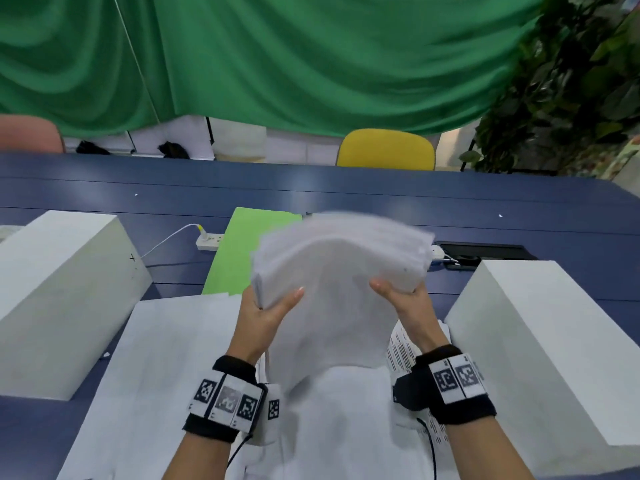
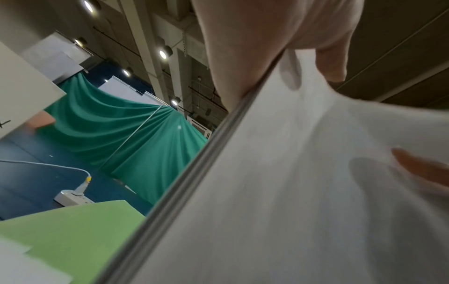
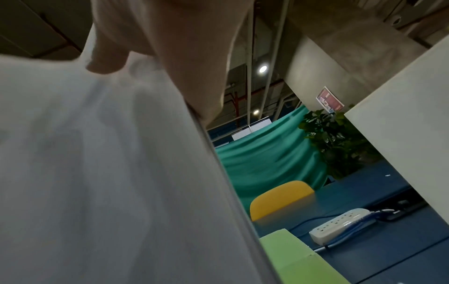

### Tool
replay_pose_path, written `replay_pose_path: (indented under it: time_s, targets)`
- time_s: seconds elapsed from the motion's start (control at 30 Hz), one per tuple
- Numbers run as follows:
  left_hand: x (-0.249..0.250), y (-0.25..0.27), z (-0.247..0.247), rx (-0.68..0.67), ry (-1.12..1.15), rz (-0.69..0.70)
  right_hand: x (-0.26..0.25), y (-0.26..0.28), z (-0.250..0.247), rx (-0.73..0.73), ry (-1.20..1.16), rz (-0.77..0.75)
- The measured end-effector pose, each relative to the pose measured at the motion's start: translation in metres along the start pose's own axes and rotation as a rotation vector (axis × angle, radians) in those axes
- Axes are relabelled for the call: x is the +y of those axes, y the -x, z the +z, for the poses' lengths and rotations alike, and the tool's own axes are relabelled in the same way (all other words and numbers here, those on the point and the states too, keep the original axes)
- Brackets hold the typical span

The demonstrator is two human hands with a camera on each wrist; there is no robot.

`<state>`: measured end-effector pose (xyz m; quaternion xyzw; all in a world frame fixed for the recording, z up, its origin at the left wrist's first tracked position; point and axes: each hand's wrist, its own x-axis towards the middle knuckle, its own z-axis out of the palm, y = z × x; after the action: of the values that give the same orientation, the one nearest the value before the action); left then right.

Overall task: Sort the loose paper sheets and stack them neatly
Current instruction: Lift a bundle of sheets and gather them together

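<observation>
Two hands: left hand (image 1: 266, 311) and right hand (image 1: 407, 299) grip the paper stack's (image 1: 341, 268) side edges.
Stack: white, flexible, long axis near-to-far, far end bowed and fanned.

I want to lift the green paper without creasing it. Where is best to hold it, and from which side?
Probably the green sheet's left long edge, approached from the left: it lies flat on the blue table, and the white bundle hides its right side.

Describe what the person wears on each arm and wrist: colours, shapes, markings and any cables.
Both forearms are bare, with no sleeves. The left hand and right hand are ungloved. Each wrist carries a black fabric band faced with white panels printed with square black-and-white coded markers. A thin black cable hangs below each band.
</observation>
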<state>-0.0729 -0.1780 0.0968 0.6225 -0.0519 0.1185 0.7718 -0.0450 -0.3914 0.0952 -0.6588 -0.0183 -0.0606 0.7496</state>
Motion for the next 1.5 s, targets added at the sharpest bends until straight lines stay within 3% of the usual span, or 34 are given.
replay_pose_path:
  time_s: [0.13, 0.4, 0.5, 0.7, 0.83, 1.0, 1.1, 1.17, 1.23, 1.3, 1.4, 1.5]
  targets:
    - [0.005, -0.009, -0.016, -0.010, 0.031, 0.070, -0.006, -0.006, -0.004, -0.091, -0.061, -0.029]
    - [0.006, -0.026, -0.021, -0.040, -0.019, 0.074, -0.008, -0.023, -0.007, -0.206, -0.169, -0.051]
    - [0.004, -0.030, -0.013, -0.020, -0.038, 0.087, -0.008, -0.028, 0.000, -0.146, -0.155, -0.019]
    - [0.022, -0.043, -0.010, 0.136, -0.048, 0.224, -0.030, -0.033, 0.010, -0.118, -0.129, -0.141]
    - [0.026, -0.045, -0.014, 0.183, -0.161, 0.321, -0.037, -0.030, 0.016, -0.088, 0.028, -0.214]
    - [0.022, -0.051, -0.006, 0.352, -0.145, 0.251, -0.032, -0.037, 0.033, 0.209, 0.019, -0.205]
    - [0.024, -0.055, -0.004, 0.384, -0.154, 0.222, -0.031, -0.039, 0.037, 0.260, 0.069, -0.183]
    - [0.025, -0.054, -0.004, 0.366, -0.121, 0.248, -0.031, -0.040, 0.033, 0.220, 0.028, -0.199]
    - [0.021, -0.051, -0.008, 0.332, -0.074, 0.321, -0.023, -0.040, 0.019, 0.059, -0.025, -0.208]
    - [-0.001, -0.041, -0.020, 0.278, -0.084, 0.373, -0.005, -0.036, 0.008, -0.049, -0.014, -0.113]
    - [-0.051, -0.018, -0.026, 0.224, -0.196, 0.115, 0.031, -0.021, 0.011, -0.047, 0.083, 0.142]
    - [-0.083, -0.011, -0.024, 0.311, -0.246, -0.035, 0.046, -0.017, 0.020, 0.044, 0.123, 0.208]
